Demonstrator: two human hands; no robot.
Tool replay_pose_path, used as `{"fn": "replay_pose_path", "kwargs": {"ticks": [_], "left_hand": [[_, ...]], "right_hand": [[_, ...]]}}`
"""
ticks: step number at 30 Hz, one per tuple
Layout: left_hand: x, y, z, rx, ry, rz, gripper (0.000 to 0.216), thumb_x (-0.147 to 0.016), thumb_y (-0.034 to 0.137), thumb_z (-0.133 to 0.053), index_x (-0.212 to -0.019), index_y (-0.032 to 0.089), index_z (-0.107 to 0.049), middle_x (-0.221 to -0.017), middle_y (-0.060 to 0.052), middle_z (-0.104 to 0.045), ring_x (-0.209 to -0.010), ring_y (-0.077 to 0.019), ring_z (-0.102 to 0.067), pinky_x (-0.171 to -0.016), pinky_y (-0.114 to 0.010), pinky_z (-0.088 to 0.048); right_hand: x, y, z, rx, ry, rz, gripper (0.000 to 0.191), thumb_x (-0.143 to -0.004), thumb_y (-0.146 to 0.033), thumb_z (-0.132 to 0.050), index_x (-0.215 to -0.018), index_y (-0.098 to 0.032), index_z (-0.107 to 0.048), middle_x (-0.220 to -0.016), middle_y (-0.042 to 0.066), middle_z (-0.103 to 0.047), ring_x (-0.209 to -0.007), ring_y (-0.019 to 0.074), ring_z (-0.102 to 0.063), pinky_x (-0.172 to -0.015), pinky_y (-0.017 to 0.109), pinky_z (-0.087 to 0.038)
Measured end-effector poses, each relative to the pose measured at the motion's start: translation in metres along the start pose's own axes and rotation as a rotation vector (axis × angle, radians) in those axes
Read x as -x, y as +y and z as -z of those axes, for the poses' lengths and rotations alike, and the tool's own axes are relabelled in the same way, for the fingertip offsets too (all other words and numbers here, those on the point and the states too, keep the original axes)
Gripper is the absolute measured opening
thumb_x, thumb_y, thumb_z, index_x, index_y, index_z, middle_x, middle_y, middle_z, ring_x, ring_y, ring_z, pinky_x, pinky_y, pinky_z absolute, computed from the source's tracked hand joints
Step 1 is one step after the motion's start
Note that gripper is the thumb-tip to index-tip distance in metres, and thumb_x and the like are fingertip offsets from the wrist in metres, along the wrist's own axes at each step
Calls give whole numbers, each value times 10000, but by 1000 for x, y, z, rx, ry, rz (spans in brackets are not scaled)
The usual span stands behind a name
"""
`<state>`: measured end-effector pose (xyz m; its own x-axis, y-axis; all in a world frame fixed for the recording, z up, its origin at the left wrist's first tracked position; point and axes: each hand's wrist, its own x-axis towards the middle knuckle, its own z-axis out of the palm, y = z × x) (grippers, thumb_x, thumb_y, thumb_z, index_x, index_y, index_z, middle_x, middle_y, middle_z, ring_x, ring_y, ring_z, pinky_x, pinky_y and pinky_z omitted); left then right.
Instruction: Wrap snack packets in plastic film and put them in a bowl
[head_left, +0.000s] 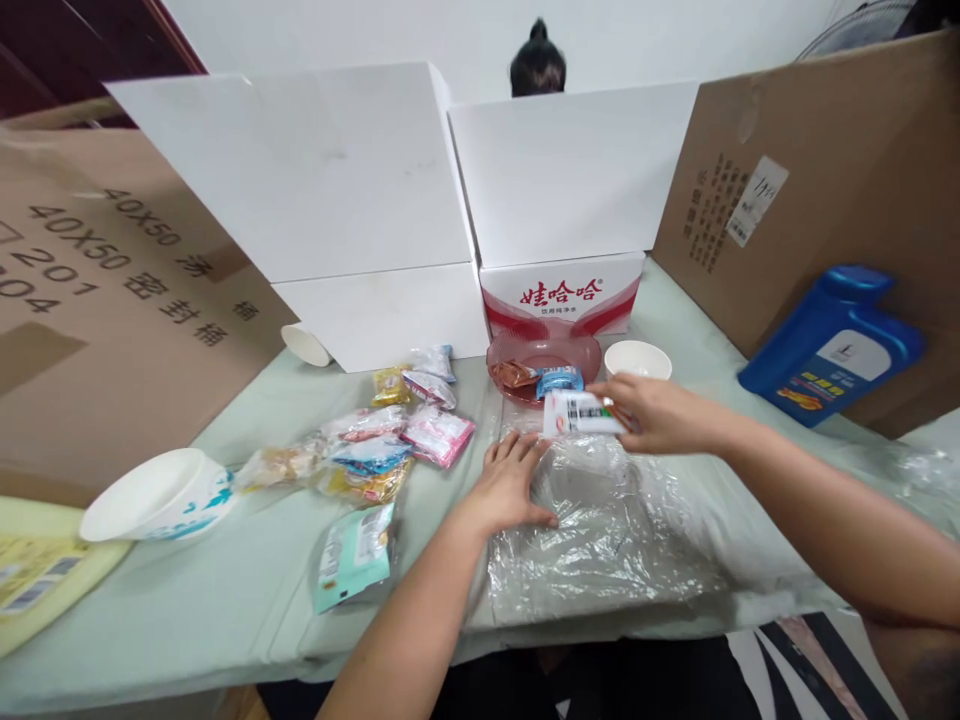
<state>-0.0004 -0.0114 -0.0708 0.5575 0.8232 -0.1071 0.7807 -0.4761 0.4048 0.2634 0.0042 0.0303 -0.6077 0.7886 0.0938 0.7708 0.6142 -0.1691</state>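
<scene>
My right hand (660, 413) pinches a white snack packet with a barcode (580, 412), held just in front of a pink translucent bowl (544, 352). Inside that bowl lie a brown packet (514, 374) and a blue one (559, 379). My left hand (510, 482) rests flat, fingers spread, on the left edge of a crumpled clear plastic bag (615, 530) spread over the pale green table. A heap of assorted snack packets (375, 450) lies to the left of that hand, and a teal packet (354, 555) sits nearer me.
A small white bowl (637, 358) stands right of the pink one. A white bowl with blue print (154, 495) is at the left, a tipped paper cup (306, 343) behind. A blue jug (832, 345) leans at right. White boxes (375, 210) and cardboard sheets wall the table; a person's head (538, 65) shows behind.
</scene>
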Motion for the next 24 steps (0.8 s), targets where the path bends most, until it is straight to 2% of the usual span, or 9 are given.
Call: {"fn": "replay_pose_path", "kwargs": {"ticks": [3, 7, 11, 14, 17, 19, 21, 23, 24], "left_hand": [[1, 1, 1, -4, -18, -1, 1113, -515, 528, -842, -1470, 258, -339, -1554, -121, -298, -1440, -421, -155, -1125, -611, -164], [1, 0, 1, 11, -16, -9, 1118, -517, 524, -847, -1474, 255, -335, -1559, -125, -287, -1446, -415, -142, -1132, -606, -158], [1, -2, 1, 4, -23, -2, 1116, -513, 544, -842, -1470, 258, -345, -1565, -115, -274, -1451, -407, -127, -1143, -588, -153], [0, -1, 2, -6, -45, 5, 1101, -528, 573, -819, -1471, 265, -342, -1571, -102, -261, -1453, -402, -120, -1146, -582, -150], [0, 1, 3, -25, -57, 15, 1096, -534, 581, -804, -1474, 267, -334, -1573, -99, -254, -1454, -403, -113, -1146, -582, -145], [0, 1, 2, -42, -58, 20, 1094, -536, 585, -799, -1474, 269, -333, -1575, -97, -251, -1456, -401, -107, -1146, -577, -149], [1, 2, 2, -59, -65, 24, 1094, -540, 595, -793, -1476, 270, -330, -1581, -95, -237, -1459, -395, -101, -1148, -566, -157], [1, 1, 3, -80, -76, 44, 1117, -523, 614, -796, -1479, 280, -324, -1596, -94, -192, -1461, -402, -87, -1143, -565, -170], [2, 0, 4, -95, -79, 69, 1142, -503, 627, -800, -1481, 288, -318, -1604, -97, -158, -1459, -416, -74, -1136, -575, -176]], "right_hand": [[-47, 16, 12, 136, 149, -87, 702, -696, -244, -634, -1370, -150, -461, -1166, 148, -571, -987, 292, -573, -818, 363, -460], [-111, 34, -2, 231, 129, -207, 726, -714, -241, -687, -1389, -129, -442, -1241, 186, -545, -1112, 344, -517, -894, 422, -429], [-138, 44, -20, 185, 138, -223, 740, -755, -289, -705, -1420, -158, -407, -1392, 179, -468, -1249, 366, -407, -976, 498, -369], [-127, 43, -24, 96, 253, -172, 447, -826, -259, -631, -1260, -166, -577, -1290, 145, -566, -1196, 322, -466, -970, 470, -384], [-93, 30, -30, -27, 331, -12, 259, -864, -219, -562, -1097, -159, -661, -1103, 117, -655, -1030, 248, -574, -895, 380, -447], [-65, 20, -43, -114, 316, 52, 248, -895, -241, -521, -1080, -160, -664, -1027, 104, -675, -935, 213, -609, -826, 337, -478], [-36, 12, -64, -151, 235, 85, 276, -927, -281, -482, -1095, -157, -663, -1016, 104, -684, -928, 206, -620, -820, 330, -487], [-13, 9, -88, -92, 142, 89, 382, -921, -382, -511, -1203, -153, -627, -1181, 137, -648, -1091, 265, -576, -922, 401, -456], [-3, 9, -100, -43, 109, 65, 503, -902, -460, -531, -1291, -144, -574, -1303, 161, -584, -1200, 318, -510, -983, 465, -413]]}}
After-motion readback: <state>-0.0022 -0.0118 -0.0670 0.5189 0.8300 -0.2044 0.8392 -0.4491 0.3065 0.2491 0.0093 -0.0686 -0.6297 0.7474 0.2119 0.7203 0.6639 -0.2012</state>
